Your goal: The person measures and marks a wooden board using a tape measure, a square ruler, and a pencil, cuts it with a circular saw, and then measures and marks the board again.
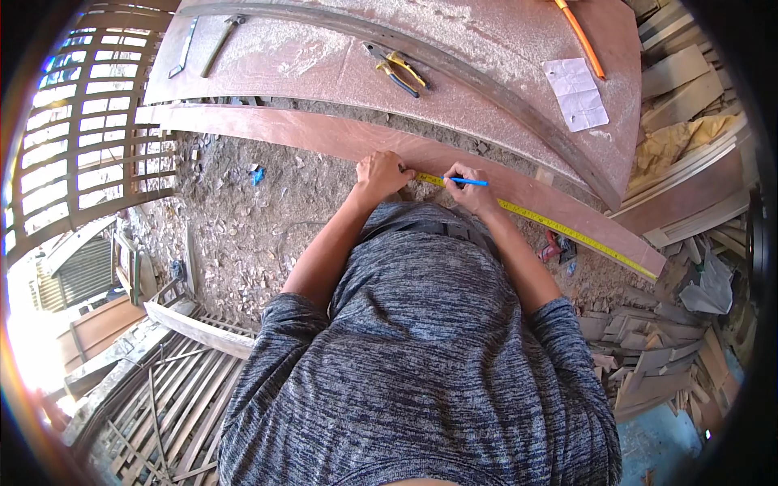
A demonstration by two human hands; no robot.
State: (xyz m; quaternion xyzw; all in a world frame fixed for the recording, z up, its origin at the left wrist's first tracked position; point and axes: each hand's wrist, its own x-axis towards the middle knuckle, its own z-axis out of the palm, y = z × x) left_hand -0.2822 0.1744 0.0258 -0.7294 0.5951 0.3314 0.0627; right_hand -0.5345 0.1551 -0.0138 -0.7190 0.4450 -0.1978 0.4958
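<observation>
A long, narrow strip of reddish plywood (284, 125) lies across in front of me, below a larger board. A yellow tape measure (567, 231) stretches along its near edge out to the right end. My left hand (381, 176) is closed on the tape measure's left part at that edge, its fingers partly hiding it. My right hand (468, 190) grips a blue pencil (478, 182), held nearly level just over the tape, to the right of my left hand.
The large dusty board (292, 57) carries a long bar (519, 101), pliers (395, 69), a hammer (219, 49), an orange-handled tool (583, 36) and paper (575, 93). A slatted panel (77, 105) stands left, wood pieces (673, 364) lie right, and a slatted frame (194, 332) sits lower left.
</observation>
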